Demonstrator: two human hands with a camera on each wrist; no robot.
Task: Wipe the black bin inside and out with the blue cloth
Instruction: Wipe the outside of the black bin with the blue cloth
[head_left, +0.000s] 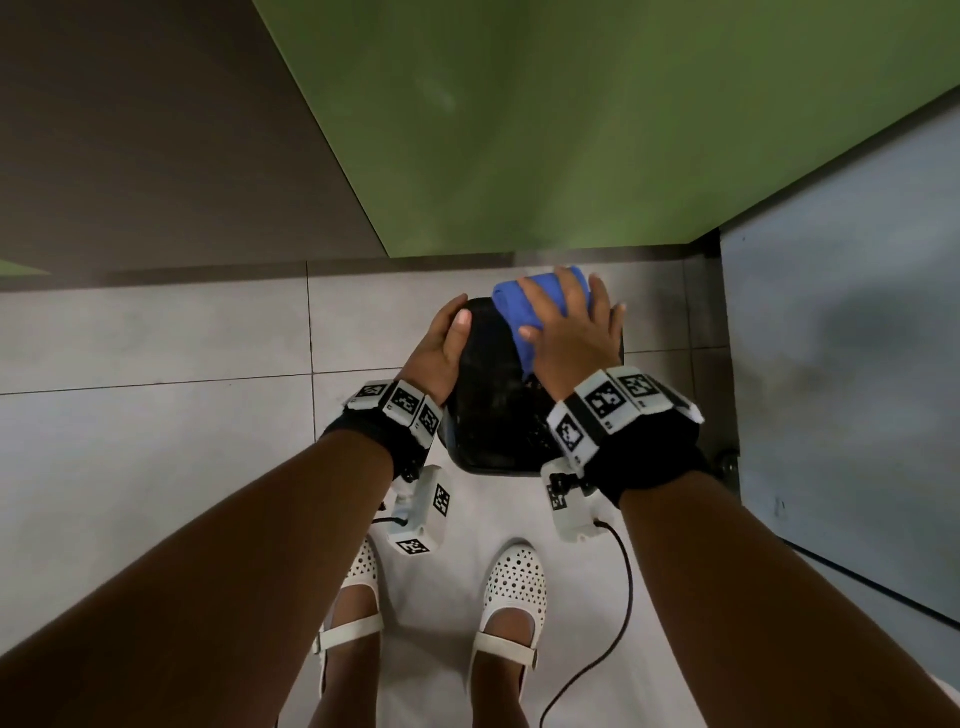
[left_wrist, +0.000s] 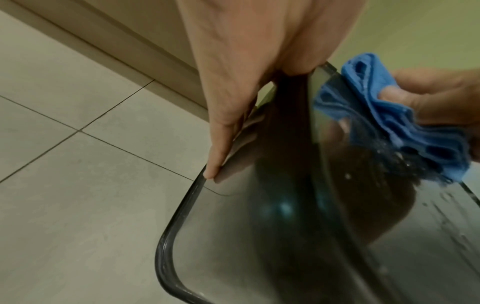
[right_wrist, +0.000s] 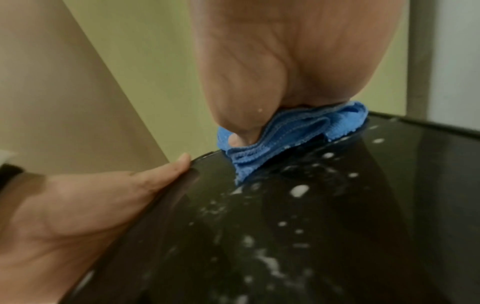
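The black bin (head_left: 493, 405) is held up in front of me over the tiled floor, its glossy surface speckled with white droplets (right_wrist: 299, 190). My left hand (head_left: 441, 343) grips its left edge, thumb on top and fingers (left_wrist: 221, 131) down along the rim. Under my right hand (head_left: 566, 332) the folded blue cloth (head_left: 519, 306) is pressed onto the bin's far edge. In the right wrist view the thumb digs into the folds of the blue cloth (right_wrist: 298, 131). The left wrist view shows the blue cloth (left_wrist: 389, 123) bunched against the black bin (left_wrist: 285, 226).
A green partition (head_left: 571, 130) stands just beyond the bin. A grey panel (head_left: 841, 364) closes the right side. Pale floor tiles (head_left: 156, 364) spread to the left. My white shoes (head_left: 514, 587) and a black cable (head_left: 618, 597) are below the bin.
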